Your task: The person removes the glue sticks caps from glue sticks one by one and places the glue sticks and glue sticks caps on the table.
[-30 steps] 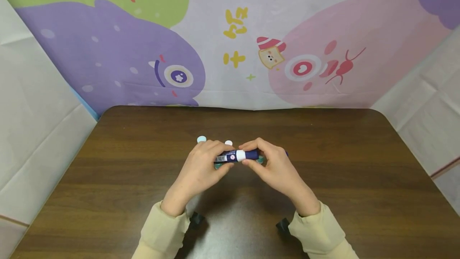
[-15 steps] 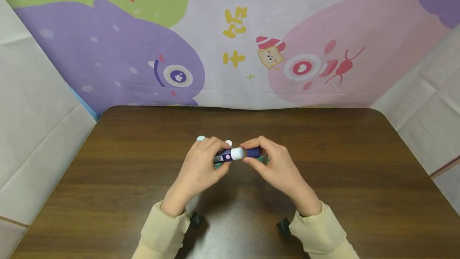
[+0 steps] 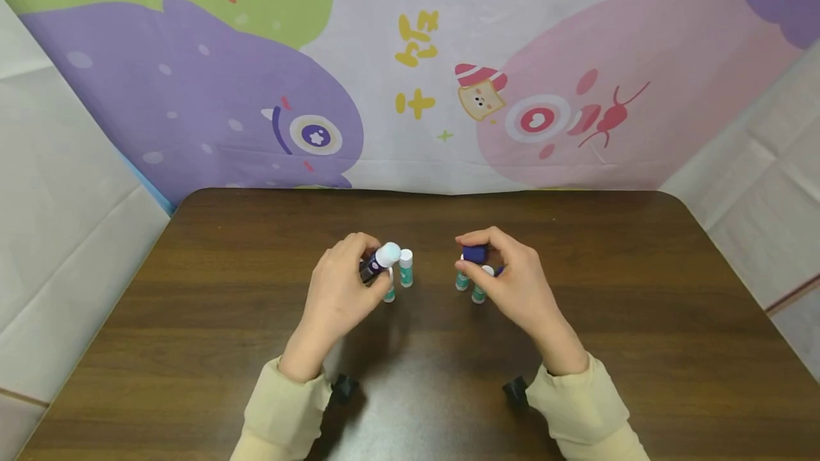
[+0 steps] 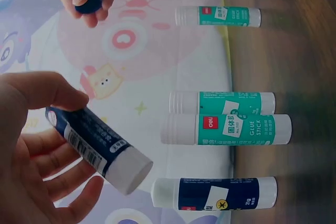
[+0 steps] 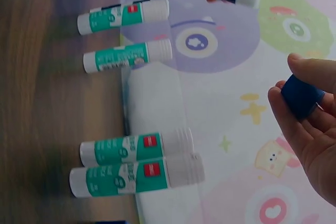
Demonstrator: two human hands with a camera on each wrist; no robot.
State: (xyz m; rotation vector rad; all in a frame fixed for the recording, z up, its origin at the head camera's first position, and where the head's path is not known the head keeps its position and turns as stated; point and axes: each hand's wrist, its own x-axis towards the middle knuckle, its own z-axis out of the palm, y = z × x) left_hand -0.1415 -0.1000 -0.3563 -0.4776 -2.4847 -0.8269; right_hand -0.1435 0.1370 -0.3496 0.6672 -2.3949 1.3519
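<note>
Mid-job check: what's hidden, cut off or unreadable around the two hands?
Head view: the standing navy cylindrical glue stick, behind the left hand.
Left wrist view: fine print on the held navy-and-white glue stick, too small.
Right wrist view: part of the round blue cap, behind the right hand.
Right wrist view: the blue object, mostly cut off by the bottom edge.
</note>
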